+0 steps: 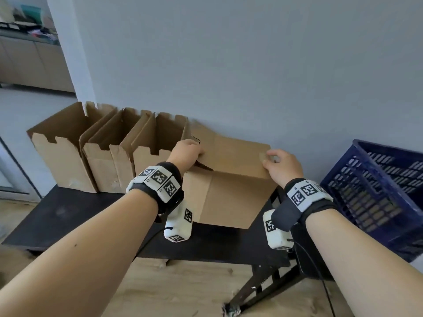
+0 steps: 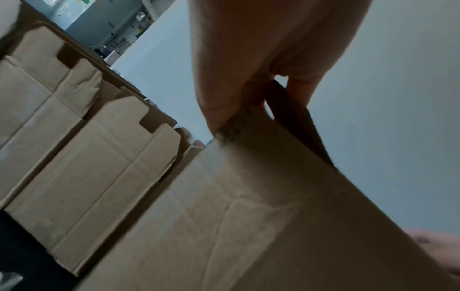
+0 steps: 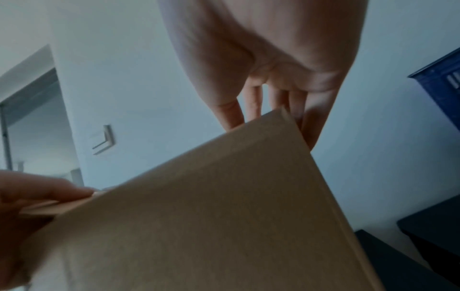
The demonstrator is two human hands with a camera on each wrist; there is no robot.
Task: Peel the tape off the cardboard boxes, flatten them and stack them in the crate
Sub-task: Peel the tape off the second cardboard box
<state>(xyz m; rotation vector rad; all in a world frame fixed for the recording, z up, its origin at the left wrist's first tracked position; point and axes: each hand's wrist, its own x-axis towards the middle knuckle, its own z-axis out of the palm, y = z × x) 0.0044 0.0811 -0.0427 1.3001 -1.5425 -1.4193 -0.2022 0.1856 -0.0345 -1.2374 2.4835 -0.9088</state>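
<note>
Beside the box (image 1: 229,179), three open cartons (image 1: 107,152)

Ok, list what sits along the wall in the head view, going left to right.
Three open cardboard boxes in a row → → → the box both hands hold → blue crate.

No legible text, brand or number in any view. Only coded black-and-white square markers: on the left wristband (image 1: 159,179) at 9 o'clock of centre, and the right wristband (image 1: 306,193) at 4 o'clock.
</note>
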